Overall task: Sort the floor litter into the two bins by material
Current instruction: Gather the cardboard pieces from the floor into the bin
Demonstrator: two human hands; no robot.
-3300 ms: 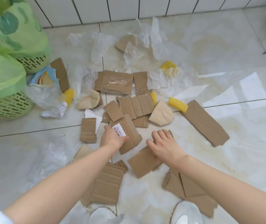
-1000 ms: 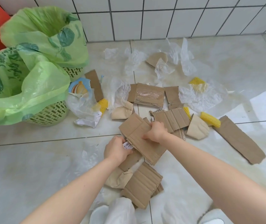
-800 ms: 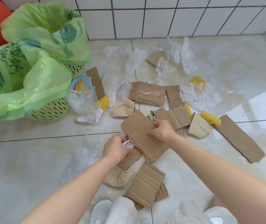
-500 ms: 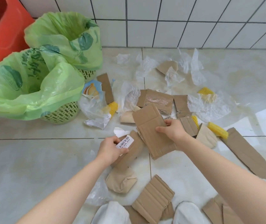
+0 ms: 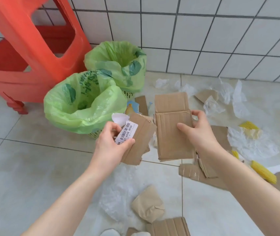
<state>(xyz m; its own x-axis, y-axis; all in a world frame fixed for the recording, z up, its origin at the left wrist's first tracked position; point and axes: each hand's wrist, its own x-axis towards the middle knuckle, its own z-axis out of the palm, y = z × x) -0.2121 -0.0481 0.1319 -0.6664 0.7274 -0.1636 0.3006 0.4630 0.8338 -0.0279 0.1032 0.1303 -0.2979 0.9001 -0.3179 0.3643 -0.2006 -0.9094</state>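
My left hand (image 5: 112,143) grips a torn cardboard piece with a white barcode label (image 5: 141,137), held above the floor just right of the near bin (image 5: 84,106). My right hand (image 5: 197,132) holds a larger folded cardboard piece (image 5: 171,120) upright beside it. Both bins are green baskets lined with green plastic bags; the far bin (image 5: 117,63) stands against the tiled wall. Loose cardboard (image 5: 197,172), crumpled clear plastic (image 5: 253,142) and yellow ribbed pieces (image 5: 263,172) lie scattered across the floor to the right and below.
A red plastic stool (image 5: 25,48) stands left of the bins by the wall. A crumpled brown paper lump (image 5: 147,203) and clear film (image 5: 115,198) lie near my feet. More cardboard (image 5: 168,227) sits at the bottom edge.
Both hands lifted their cardboard pieces off the floor and carried them up and left toward the bins. The view tilted up, bringing the red stool and wall into sight.
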